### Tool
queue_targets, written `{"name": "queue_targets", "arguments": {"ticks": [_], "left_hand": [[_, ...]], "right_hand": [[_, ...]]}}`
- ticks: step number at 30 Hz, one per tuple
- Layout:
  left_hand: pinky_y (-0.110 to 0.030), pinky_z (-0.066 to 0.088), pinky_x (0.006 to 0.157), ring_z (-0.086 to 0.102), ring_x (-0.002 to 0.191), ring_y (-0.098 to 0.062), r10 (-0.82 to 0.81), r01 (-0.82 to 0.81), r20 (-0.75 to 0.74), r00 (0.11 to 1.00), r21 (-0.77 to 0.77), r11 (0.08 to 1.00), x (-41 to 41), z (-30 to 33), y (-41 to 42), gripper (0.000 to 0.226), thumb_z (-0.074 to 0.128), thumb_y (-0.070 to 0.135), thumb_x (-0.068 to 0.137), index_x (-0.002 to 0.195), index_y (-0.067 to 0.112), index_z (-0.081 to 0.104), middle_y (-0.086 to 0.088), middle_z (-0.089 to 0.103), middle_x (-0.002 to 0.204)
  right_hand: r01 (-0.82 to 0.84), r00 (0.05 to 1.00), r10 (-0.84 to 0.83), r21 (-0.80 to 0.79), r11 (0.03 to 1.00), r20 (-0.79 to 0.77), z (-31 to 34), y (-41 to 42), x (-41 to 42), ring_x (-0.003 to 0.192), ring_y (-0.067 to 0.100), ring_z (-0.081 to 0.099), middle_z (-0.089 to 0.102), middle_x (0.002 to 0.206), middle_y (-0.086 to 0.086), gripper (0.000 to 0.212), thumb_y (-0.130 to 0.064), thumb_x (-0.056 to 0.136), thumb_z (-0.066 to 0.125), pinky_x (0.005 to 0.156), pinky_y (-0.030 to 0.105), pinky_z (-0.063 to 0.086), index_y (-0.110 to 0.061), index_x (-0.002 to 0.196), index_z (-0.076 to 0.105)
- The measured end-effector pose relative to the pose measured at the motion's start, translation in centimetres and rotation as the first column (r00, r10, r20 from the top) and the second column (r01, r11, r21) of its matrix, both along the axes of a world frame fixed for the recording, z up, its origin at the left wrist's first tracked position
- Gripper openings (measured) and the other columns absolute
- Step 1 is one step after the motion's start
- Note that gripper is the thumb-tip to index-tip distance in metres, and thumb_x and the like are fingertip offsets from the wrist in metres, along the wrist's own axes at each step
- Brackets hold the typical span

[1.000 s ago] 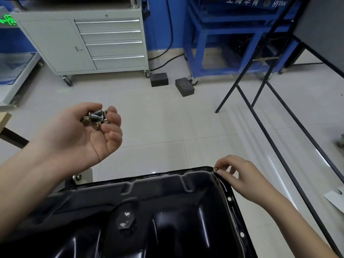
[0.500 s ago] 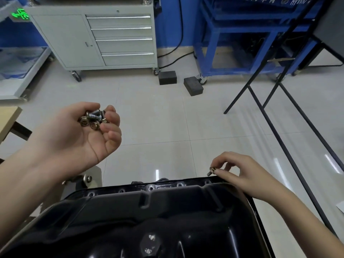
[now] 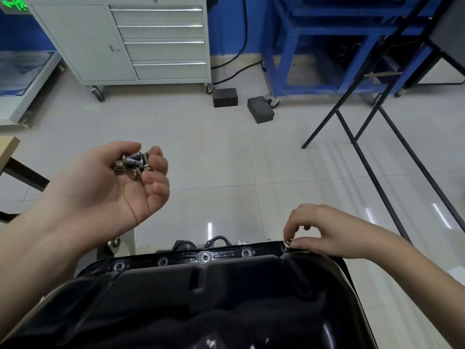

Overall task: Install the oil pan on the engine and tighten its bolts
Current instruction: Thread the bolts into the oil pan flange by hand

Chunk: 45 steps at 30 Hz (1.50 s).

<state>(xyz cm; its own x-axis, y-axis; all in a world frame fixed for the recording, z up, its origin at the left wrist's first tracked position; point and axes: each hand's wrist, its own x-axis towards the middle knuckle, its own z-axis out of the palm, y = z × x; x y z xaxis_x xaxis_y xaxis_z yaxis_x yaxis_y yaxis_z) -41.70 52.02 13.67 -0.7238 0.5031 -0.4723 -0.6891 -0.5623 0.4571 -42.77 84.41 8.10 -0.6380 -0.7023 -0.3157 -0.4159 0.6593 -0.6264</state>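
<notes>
i'm looking down at the black oil pan [image 3: 201, 293], which fills the lower middle of my view, its flange along the far edge showing a row of bolt holes with metal rings around them. my right hand [image 3: 324, 231] sits at the pan's far right corner, thumb and forefinger curled tight, pinching a brass-coloured bolt [image 3: 288, 242] right at the corner hole of the flange; i can't tell whether it's threaded in. my left hand [image 3: 108, 190] hovers palm up above and to the left of the pan, clear of it, fingers cupped loosely round a small heap of spare bolts [image 3: 132, 164], silvery shanks and brassy washers mixed together. beyond the pan, across the pale tiled floor, a grey tool cabinet [image 3: 130, 39] on castors with four drawers, and two dark blocks [image 3: 241, 103] on the floor just to its right. further right of those, a blue steel frame [image 3: 324, 46]. a green lit sign [image 3: 13, 3] glows far left of the cabinet, characters too cut off to read, no other writing legible
</notes>
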Motion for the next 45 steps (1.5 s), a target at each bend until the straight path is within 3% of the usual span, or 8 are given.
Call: {"name": "queue_targets", "arguments": {"ticks": [6,8,10,12,23,35,41,45], "left_hand": [[-0.033,0.041,0.085,0.058,0.086,-0.03,0.058,-0.059,0.032,0.998,0.043,0.997,-0.4,-0.1,0.0,0.05,0.023,0.023,0.094,0.105,-0.011,0.058,-0.022,0.061,0.098],[-0.034,0.049,0.073,0.06,0.07,-0.026,0.029,-0.033,0.032,0.999,0.143,0.989,-0.4,-0.3,0.6,0.036,0.038,0.016,0.088,0.091,-0.008,0.064,-0.017,0.064,0.083],[-0.026,0.049,0.044,0.052,0.044,-0.014,0.201,-0.2,0.049,0.978,-0.019,0.98,-0.3,0.4,1.5,0.012,0.057,0.011,0.065,0.064,0.003,0.066,-0.004,0.058,0.059],[-0.018,0.041,0.034,0.042,0.035,-0.008,0.3,-0.3,-0.032,0.953,-0.196,0.933,0.1,1.6,2.5,0.006,0.061,0.014,0.048,0.052,0.011,0.062,0.0,0.049,0.05],[-0.019,0.04,0.033,0.041,0.035,-0.007,0.304,-0.297,-0.015,0.953,-0.259,0.919,1.1,3.2,3.5,0.007,0.057,0.014,0.052,0.053,0.008,0.06,0.002,0.049,0.052],[-0.018,0.04,0.034,0.04,0.035,-0.008,0.35,-0.326,0.046,0.936,-0.267,0.907,1.8,3.3,3.1,0.021,0.047,0.019,0.071,0.058,0.008,0.059,0.003,0.049,0.054],[-0.019,0.04,0.033,0.041,0.035,-0.007,0.345,-0.32,0.047,0.937,-0.278,0.906,1.9,3.2,3.2,0.024,0.046,0.019,0.07,0.054,0.008,0.06,0.003,0.049,0.053],[-0.018,0.04,0.034,0.041,0.035,-0.008,0.353,-0.326,0.049,0.934,-0.283,0.902,2.0,3.3,3.3,0.018,0.047,0.018,0.07,0.06,0.008,0.058,0.002,0.049,0.054]], "right_hand": [[-0.053,0.997,0.05,0.044,0.998,0.05,0.7,-0.2,-0.7,0.084,-0.009,0.048,0.057,0.08,-0.019,0.011,-0.02,0.082,0.065,0.071,0.013,0.039,-0.029,0.08,0.06],[-0.075,0.996,0.072,0.059,0.995,0.059,0.8,-0.3,-0.8,0.083,-0.007,0.049,0.056,0.079,-0.02,0.011,-0.018,0.083,0.064,0.07,0.013,0.04,-0.027,0.089,0.065],[-0.111,0.992,0.105,0.081,0.991,0.067,0.9,-0.5,-1.0,0.081,-0.006,0.05,0.054,0.079,-0.02,0.015,-0.017,0.084,0.063,0.07,0.009,0.038,-0.024,0.096,0.068],[-0.146,0.988,0.138,0.109,0.983,0.075,1.0,-0.8,-1.2,0.078,-0.006,0.051,0.052,0.079,-0.02,0.017,-0.016,0.084,0.062,0.07,0.006,0.036,-0.022,0.098,0.07],[-0.223,0.959,0.274,0.404,0.887,-0.073,1.5,-2.7,-1.1,0.073,0.007,0.045,0.047,0.074,-0.014,0.019,-0.037,0.088,0.052,0.063,0.022,0.036,-0.019,0.089,0.06],[-0.208,0.977,0.212,0.28,0.937,0.018,1.8,-2.2,-1.1,0.069,-0.003,0.049,0.067,0.093,-0.007,0.017,-0.021,0.088,0.056,0.065,0.007,0.039,-0.022,0.101,0.067],[-0.241,0.963,0.267,0.339,0.909,-0.032,2.1,-1.9,-0.9,0.092,0.0,0.047,0.067,0.098,-0.007,0.02,-0.021,0.091,0.051,0.07,0.014,0.04,-0.022,0.105,0.065],[-0.277,0.939,0.337,0.443,0.853,-0.062,2.4,-1.9,-0.8,0.084,0.012,0.053,0.063,0.091,-0.002,0.018,-0.032,0.092,0.049,0.066,0.022,0.038,-0.017,0.094,0.058]]}}
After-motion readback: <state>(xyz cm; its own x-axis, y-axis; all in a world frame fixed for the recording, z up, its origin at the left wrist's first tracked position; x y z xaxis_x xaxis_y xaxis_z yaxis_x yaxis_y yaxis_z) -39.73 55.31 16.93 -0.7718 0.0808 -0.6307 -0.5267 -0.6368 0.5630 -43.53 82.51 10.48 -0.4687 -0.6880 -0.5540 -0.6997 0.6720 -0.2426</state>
